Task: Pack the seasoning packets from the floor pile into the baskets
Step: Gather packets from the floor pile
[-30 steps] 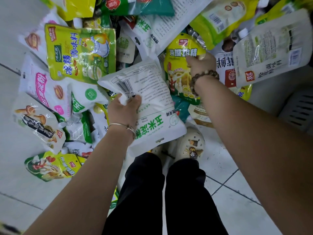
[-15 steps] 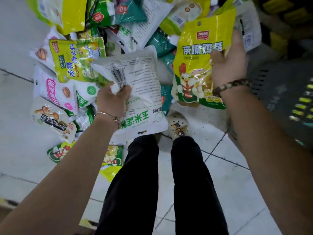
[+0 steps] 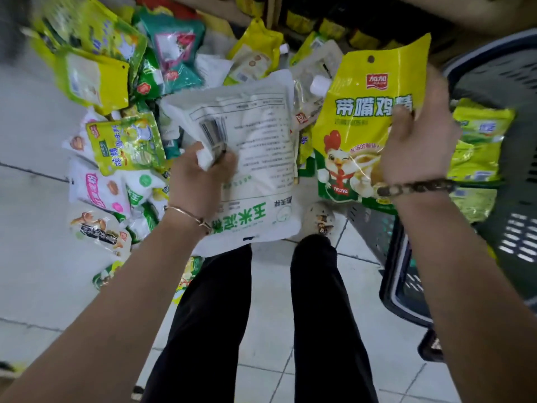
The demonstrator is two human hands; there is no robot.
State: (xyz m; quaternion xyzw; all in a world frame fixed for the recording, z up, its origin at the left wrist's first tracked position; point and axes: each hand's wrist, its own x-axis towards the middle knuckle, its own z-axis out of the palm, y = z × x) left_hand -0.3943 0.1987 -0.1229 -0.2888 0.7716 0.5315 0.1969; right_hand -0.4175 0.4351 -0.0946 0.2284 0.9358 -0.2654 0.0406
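Two packets are up off the floor, one in each hand. The left hand point(image 3: 200, 175) has its fingers curled round the upper left corner of a white packet point(image 3: 258, 158), by the barcode. The bag hangs in front of the knees, its lower edge over the black trousers point(image 3: 215, 315). The right hand point(image 3: 415, 146) grips the right edge of a yellow chicken-print packet point(image 3: 360, 117), thumb across the front and fingers behind. That packet stands upright, its left edge just beside the white one and its bottom edge over the left rim of the dark grey basket point(image 3: 520, 234). Inside the basket lie yellow-green packets point(image 3: 479, 146), partly hidden behind the right wrist. The floor pile point(image 3: 122, 141) spreads to the left and ahead, its ragged near edge reaching beside the left leg. Bare tile point(image 3: 43, 257) lies open at far left and between the legs and the basket.
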